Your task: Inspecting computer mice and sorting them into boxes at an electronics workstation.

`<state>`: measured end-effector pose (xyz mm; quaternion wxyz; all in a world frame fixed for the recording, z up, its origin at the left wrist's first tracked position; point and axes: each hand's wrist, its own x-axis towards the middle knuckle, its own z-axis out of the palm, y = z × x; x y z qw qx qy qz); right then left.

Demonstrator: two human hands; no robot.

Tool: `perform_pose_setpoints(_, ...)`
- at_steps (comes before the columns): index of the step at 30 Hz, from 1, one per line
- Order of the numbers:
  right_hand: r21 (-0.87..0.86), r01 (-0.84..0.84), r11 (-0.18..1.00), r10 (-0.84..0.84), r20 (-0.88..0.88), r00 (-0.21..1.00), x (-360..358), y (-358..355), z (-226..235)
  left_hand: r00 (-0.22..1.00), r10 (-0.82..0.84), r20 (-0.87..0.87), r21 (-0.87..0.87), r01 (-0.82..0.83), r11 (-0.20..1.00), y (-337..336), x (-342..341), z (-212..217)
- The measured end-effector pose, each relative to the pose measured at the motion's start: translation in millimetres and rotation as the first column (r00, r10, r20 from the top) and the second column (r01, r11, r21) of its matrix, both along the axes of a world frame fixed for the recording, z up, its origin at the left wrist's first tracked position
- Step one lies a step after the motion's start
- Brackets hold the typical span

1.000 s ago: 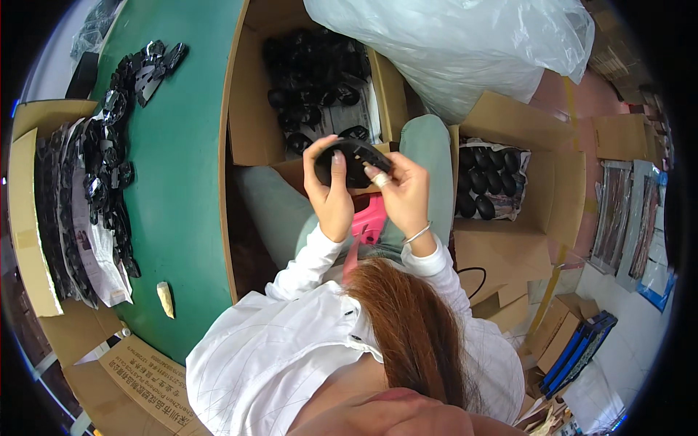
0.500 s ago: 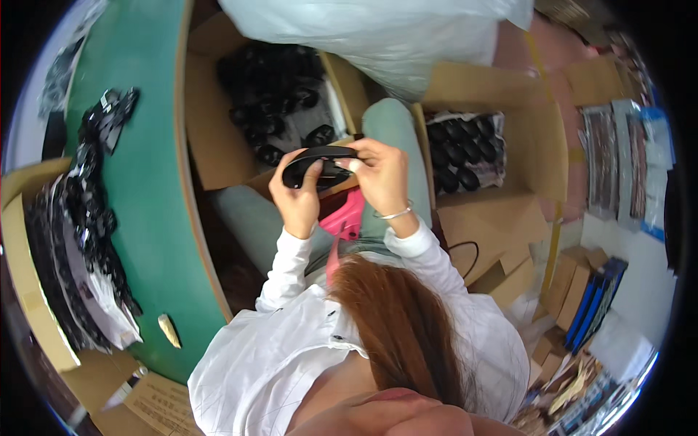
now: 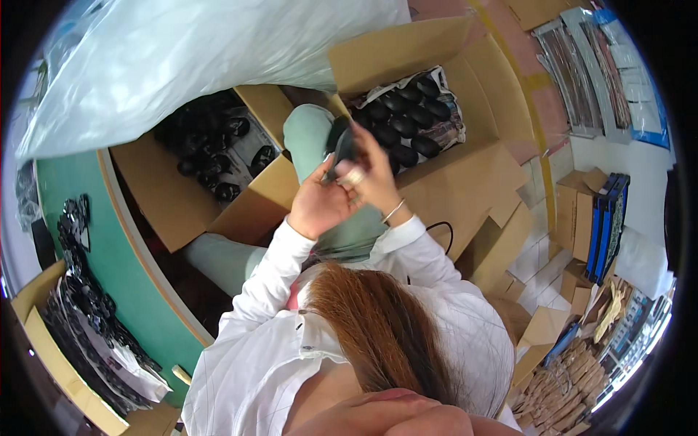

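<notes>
A black rounded plastic shell point(image 3: 345, 151) is held up in front of me, over my knee; it is smeared by motion. My right hand point(image 3: 374, 171) is closed round its right side, fingers bent. From below, my left hand point(image 3: 325, 205), palm turned up, grips the lower end of the shell with its fingertips. Just beyond it, on the right, an open cardboard box point(image 3: 472, 87) holds rows of similar black shells point(image 3: 400, 116) on printed paper. To the left, another open cardboard box point(image 3: 163, 211) contains glossy black pieces point(image 3: 218, 163), partly covered by a large white plastic bag point(image 3: 211, 51).
A green table point(image 3: 120, 254) runs along my left, bearing strung black wrapped pieces point(image 3: 94, 283) and a carton point(image 3: 73, 378) at its near end. Cardboard flaps lie to my right. Farther right stand a carton with blue-edged panels point(image 3: 609, 225) and stacked brown cardboard point(image 3: 560, 381).
My view has turned to the right. Both hands have carried the shell rightward, toward the right-hand box, and tilted it from lying across to nearly upright.
</notes>
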<state>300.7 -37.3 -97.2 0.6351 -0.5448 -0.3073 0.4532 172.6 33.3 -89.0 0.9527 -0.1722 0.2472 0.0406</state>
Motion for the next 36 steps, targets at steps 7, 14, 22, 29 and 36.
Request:
perform_pose_setpoints(7,-0.748,0.496,0.441,0.143,0.604,0.784,241,-37,-204,0.561,0.683,-0.468,0.876,0.396,0.275,25,-63,98)
perform_pose_setpoints(14,-0.687,0.661,0.302,0.525,0.699,0.487,339,-117,-384,-0.661,0.741,0.116,-0.118,0.732,0.671,150,-403,106)
perform_pose_setpoints(22,-0.703,0.627,0.335,0.599,0.673,0.434,334,-99,-410,-0.861,0.483,-0.159,-0.164,0.505,0.847,174,-599,94)
perform_pose_setpoints(29,-0.745,0.573,0.342,0.522,0.658,0.544,305,-83,-317,-0.82,0.57,0.063,-0.503,0.467,0.727,161,-591,101)
perform_pose_setpoints(36,-0.771,0.387,0.505,0.5,0.627,0.598,257,-59,-212,-0.831,0.533,0.16,-0.464,0.413,0.784,93,-489,183)
